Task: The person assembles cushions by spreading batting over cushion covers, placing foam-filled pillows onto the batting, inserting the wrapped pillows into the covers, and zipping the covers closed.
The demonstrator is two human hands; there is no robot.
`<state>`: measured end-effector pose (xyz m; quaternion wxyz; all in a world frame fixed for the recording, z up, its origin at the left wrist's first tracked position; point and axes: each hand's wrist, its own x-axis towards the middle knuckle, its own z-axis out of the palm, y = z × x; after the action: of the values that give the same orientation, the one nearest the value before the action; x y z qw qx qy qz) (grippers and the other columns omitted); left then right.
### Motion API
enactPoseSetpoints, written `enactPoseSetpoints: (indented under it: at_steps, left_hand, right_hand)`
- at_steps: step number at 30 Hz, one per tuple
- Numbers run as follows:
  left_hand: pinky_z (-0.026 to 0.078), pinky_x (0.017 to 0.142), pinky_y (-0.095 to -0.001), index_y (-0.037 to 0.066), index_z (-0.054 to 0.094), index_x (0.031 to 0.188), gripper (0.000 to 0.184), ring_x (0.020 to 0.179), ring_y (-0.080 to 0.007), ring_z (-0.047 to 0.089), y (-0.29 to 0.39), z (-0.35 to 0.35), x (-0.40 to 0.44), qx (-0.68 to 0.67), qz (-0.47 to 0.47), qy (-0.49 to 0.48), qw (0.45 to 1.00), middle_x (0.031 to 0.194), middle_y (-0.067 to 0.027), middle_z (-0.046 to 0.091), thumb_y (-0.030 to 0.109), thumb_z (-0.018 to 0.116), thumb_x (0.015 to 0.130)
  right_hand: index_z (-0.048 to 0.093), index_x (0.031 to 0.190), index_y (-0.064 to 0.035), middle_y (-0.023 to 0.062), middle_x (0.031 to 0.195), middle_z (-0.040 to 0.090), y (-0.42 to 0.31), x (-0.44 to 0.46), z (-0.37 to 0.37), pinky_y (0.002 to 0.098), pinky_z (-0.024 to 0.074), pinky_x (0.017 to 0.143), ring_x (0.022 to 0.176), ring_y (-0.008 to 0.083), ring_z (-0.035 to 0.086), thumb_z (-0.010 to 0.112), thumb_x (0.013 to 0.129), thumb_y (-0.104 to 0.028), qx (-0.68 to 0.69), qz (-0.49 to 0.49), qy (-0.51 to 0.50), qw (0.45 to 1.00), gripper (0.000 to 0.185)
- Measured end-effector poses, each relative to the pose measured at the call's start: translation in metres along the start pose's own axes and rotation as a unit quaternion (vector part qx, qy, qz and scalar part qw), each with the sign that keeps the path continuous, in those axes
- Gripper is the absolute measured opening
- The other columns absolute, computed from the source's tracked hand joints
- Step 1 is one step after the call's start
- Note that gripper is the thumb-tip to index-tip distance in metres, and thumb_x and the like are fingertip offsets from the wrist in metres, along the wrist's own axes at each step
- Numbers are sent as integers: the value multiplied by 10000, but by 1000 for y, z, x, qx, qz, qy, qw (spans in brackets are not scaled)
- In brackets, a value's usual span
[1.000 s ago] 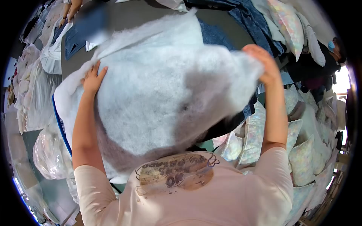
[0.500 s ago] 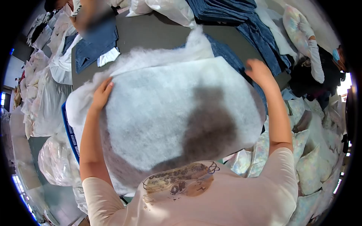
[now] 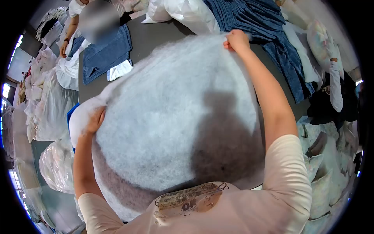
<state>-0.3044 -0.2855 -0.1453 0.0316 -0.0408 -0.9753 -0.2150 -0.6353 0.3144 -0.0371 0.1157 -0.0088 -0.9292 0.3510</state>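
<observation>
Head view: one large white sheet of fluffy fibre batting (image 3: 156, 117), spread before the wearer across the near part of a dark grey flat-topped table (image 3: 152, 41), the wearer's shadow falling on its right half. Right hand (image 3: 237, 41): fingers curled into a fist, gripping the sheet's far right corner. Left hand (image 3: 95, 119): at the sheet's left edge, fingers sunk in the fluff; how far they are spread, or whether they grip, cannot be told. Beyond the right hand: one stack of folded dark blue textile (image 3: 249, 15); beside it, one stuffed white bag (image 3: 191, 13). Far left of table: one flat blue cloth piece (image 3: 111, 54), with a small white cloth (image 3: 120, 70) at its edge.
</observation>
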Motion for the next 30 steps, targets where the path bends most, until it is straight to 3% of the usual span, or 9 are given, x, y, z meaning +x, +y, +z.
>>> enactPoseSetpoints:
  at_steps: [1, 2, 4, 6, 11, 15, 18, 21, 30]
  left_hand:
    - [442, 977, -404, 36, 622, 1230, 348, 1149, -353, 580, -6, -1, 4, 61, -9, -39, 997, 1159, -216, 647, 256, 573, 964]
    - [445, 972, -402, 38, 625, 1221, 342, 1142, -348, 581, -13, -5, 12, 122, -14, -76, 989, 1138, -213, 651, 253, 574, 960]
    - [440, 981, -394, 38, 632, 1206, 349, 1117, -347, 581, -2, -11, 30, 178, -2, -59, 982, 1092, -195, 666, 268, 585, 948]
    - [427, 1002, -394, 49, 629, 1231, 376, 1136, -349, 573, -44, -2, 35, 51, -130, -134, 981, 1135, -181, 662, 295, 589, 949]
    - [407, 1028, -341, -20, 541, 1341, 605, 1183, -253, 555, 25, -30, 0, -286, -335, -117, 890, 1264, -114, 630, 419, 621, 933]
    - [322, 1106, -328, -53, 443, 1423, 866, 1311, -235, 445, 32, -49, 4, -309, -264, -290, 866, 1393, -153, 523, 498, 727, 820]
    - [358, 1077, -332, -53, 458, 1405, 876, 1278, -249, 485, 33, -42, 10, -252, -293, -215, 897, 1358, -183, 548, 499, 755, 793]
    - [420, 1010, -333, -59, 495, 1363, 811, 1190, -246, 552, 22, -18, 19, -290, -310, -196, 884, 1297, -180, 592, 499, 732, 824]
    - [459, 949, -324, -75, 570, 1271, 813, 1081, -221, 600, 42, -16, 11, -180, -273, -145, 934, 1178, -159, 648, 610, 667, 843]
  right_hand:
    - [671, 888, -45, 202, 812, 703, 10, 8, 11, 448, 543, 565, 650, 302, 702, 553, 886, -162, -245, -173, 105, 948, 165]
    - [675, 922, -67, 189, 842, 708, 17, 12, 30, 482, 546, 612, 758, 325, 713, 495, 922, -191, -301, -203, 108, 926, 218]
    - [653, 929, -74, 191, 840, 705, 37, 3, 75, 520, 538, 634, 783, 342, 706, 471, 919, -202, -376, -227, -37, 897, 224]
    - [656, 1091, -80, 181, 1115, 676, 45, -41, 112, 493, 539, 807, 971, 332, 677, 485, 899, -160, -370, -121, -97, 916, 269]
    - [706, 1036, -109, 116, 1272, 616, 32, -67, 84, 461, 464, 952, 1106, 313, 617, 635, 809, -173, -154, -422, 4, 893, 246]
    - [725, 967, -106, 94, 1158, 677, 3, -89, 57, 414, 423, 997, 1078, 322, 626, 660, 846, -288, -86, -561, 9, 824, 228]
    - [713, 990, -83, 133, 1001, 711, 14, -99, 64, 397, 443, 960, 1003, 336, 647, 659, 862, -439, 18, -321, -294, 900, 382]
    - [700, 1000, -49, 172, 917, 710, 5, -112, 55, 418, 497, 846, 914, 342, 663, 658, 813, -604, -187, -413, -287, 844, 587]
    - [663, 903, -12, 187, 813, 686, -78, -119, -27, 429, 510, 715, 781, 344, 664, 766, 756, -421, -199, -350, -467, 787, 447]
